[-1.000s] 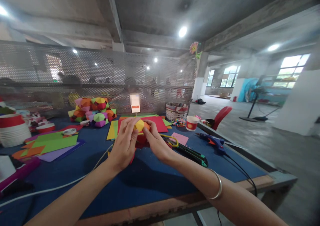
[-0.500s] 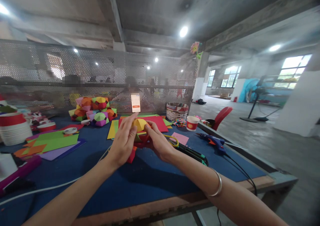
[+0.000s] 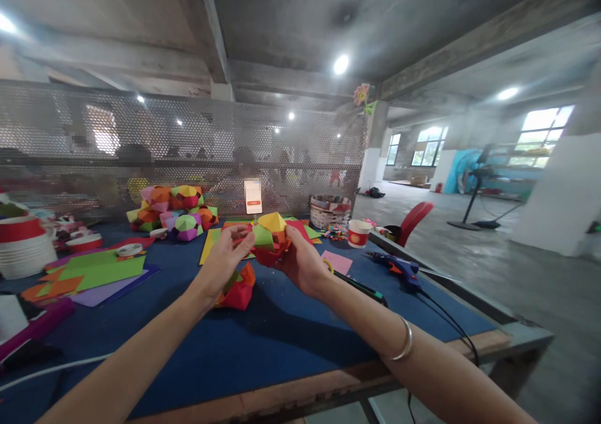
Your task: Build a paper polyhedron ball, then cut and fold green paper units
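My right hand [image 3: 303, 264] holds a folded paper piece [image 3: 271, 236] with yellow, green, orange and red facets, lifted above the blue table mat [image 3: 263, 342]. My left hand [image 3: 224, 258] pinches the same piece from its left side with the fingertips. Below my left hand a second folded piece [image 3: 238, 289], red and orange, lies on the mat. A silver bangle [image 3: 398, 349] circles my right wrist.
Finished paper balls [image 3: 176, 208] are piled at the back left. Coloured sheets [image 3: 96, 270], a blue glue gun [image 3: 394, 264] with its cable, a paper cup [image 3: 359, 233], a basket [image 3: 330, 210] and stacked cups [image 3: 23, 245] lie around. A mesh screen [image 3: 141, 142] backs the table.
Both hands have lifted the multicoloured piece off the mat and turned it, showing more facets. The red and orange piece under my left hand has come into view.
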`<move>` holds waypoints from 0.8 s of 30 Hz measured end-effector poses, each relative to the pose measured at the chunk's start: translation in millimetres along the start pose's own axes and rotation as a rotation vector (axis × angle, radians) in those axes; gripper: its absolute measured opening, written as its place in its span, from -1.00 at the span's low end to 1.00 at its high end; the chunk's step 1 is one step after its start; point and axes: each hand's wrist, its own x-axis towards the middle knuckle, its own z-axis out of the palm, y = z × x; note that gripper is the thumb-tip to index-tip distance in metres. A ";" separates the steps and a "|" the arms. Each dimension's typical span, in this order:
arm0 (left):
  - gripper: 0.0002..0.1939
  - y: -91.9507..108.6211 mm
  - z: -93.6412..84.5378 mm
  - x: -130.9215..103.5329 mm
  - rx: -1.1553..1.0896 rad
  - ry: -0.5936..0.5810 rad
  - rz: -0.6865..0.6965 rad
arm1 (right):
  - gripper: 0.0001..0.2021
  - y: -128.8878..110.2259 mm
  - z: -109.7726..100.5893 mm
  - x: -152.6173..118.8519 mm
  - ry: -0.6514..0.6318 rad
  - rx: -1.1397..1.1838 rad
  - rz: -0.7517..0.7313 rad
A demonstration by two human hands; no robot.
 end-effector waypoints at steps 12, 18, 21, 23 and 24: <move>-0.35 4.7 3.4 -4.1 0.172 -0.048 0.202 | -0.61 5.1 4.8 -11.5 -0.088 -0.154 -0.081; -0.41 6.3 -2.6 -0.1 0.216 0.004 0.255 | -0.57 5.9 3.6 -10.8 -0.071 -0.177 -0.062; -0.44 9.1 -10.7 5.2 0.216 0.035 0.293 | -0.56 5.1 3.4 -9.0 -0.043 -0.176 -0.036; -0.44 11.1 -18.1 8.7 0.219 0.057 0.329 | -0.59 4.2 2.7 -7.1 -0.017 -0.169 -0.018; -0.44 12.1 -22.1 10.1 0.219 0.060 0.349 | -0.60 3.7 2.1 -6.0 -0.008 -0.165 -0.011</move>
